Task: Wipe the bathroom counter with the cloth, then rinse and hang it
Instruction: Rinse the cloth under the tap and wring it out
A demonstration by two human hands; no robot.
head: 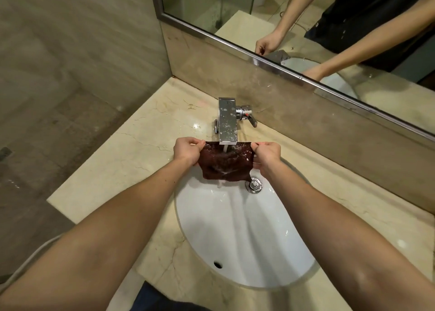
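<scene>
Both of my hands hold the cloth stretched out flat under the faucet, above the back part of the white sink. My left hand pinches the cloth's left edge, its fingers closed tight on the top corner; my right hand grips the right edge the same way, fingers curled shut around the fabric. The cloth is dark reddish brown, soaked and glistening, sagging a little in the middle between my hands. A thin stream of water drops from the faucet's square spout onto its upper middle, and more water runs off its lower edge into the basin. The lower right corner of the cloth hangs down to a point just beside the chrome drain. The faucet is spotted with droplets, and its lever handle sticks out to the right. Around the sink lies the beige marble bench, with a few wet shiny patches near the faucet base. Along the back wall runs a mirror in a metal frame, reflecting my forearms and hands.
</scene>
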